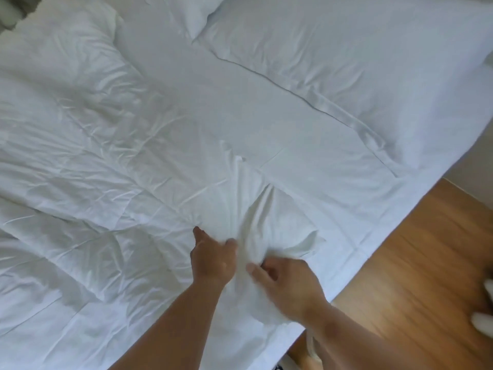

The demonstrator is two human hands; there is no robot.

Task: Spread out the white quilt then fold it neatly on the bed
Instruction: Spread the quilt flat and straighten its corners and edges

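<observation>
The white quilt [80, 161] lies crumpled over the left and middle of the bed [266, 102], its near corner bunched into folds at the centre bottom. My left hand [212, 259] grips that bunched fabric from the left, thumb pointing up. My right hand [288, 284] holds the same bunch from the right, fingers curled into the cloth. Both hands sit close together near the bed's right edge.
A large white pillow [360, 62] lies at the upper right, and a second pillow [192, 14] at the top centre. Wooden floor [413, 263] runs along the bed's right side. A white-socked foot [484, 321] shows at the far right.
</observation>
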